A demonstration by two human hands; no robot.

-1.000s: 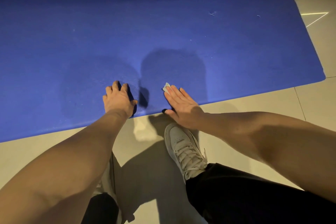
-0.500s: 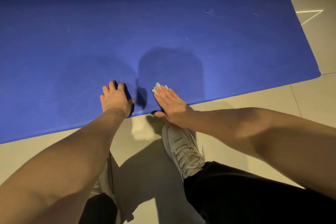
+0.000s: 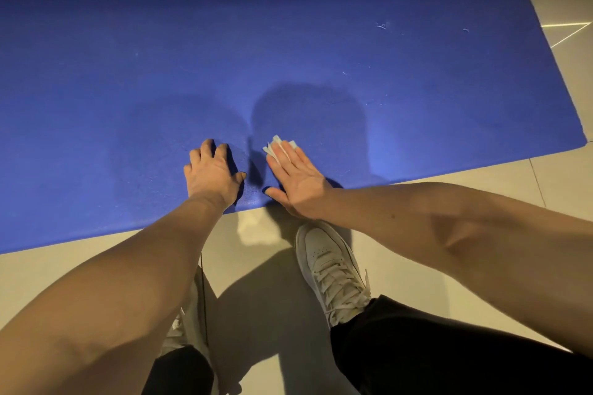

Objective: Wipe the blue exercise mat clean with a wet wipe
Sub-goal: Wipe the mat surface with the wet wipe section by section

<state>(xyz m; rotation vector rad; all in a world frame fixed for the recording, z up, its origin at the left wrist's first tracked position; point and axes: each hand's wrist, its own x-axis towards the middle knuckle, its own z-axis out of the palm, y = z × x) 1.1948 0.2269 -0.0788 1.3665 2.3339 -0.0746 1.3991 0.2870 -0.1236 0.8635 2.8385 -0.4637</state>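
Note:
The blue exercise mat point(image 3: 321, 42) lies flat on the tiled floor and fills the upper half of the view. A small white wet wipe point(image 3: 275, 144) lies on the mat near its front edge, mostly covered by the straight fingers of my right hand point(image 3: 296, 178), which presses it flat. My left hand point(image 3: 213, 171) rests on the mat just to the left, its fingers bent with the tips on the surface and nothing in it. A few pale specks point(image 3: 382, 26) dot the mat at the far right.
My white sneaker point(image 3: 330, 263) stands on the beige tiled floor point(image 3: 545, 176) just in front of the mat's edge, under my right forearm. My other shoe point(image 3: 179, 327) is partly hidden under my left arm. Shadows of my head and arms fall on the mat.
My right hand has slid the wipe leftward along the mat's front edge, closer to my left hand, and more of the wipe shows beyond the fingertips. My left hand has stayed in place.

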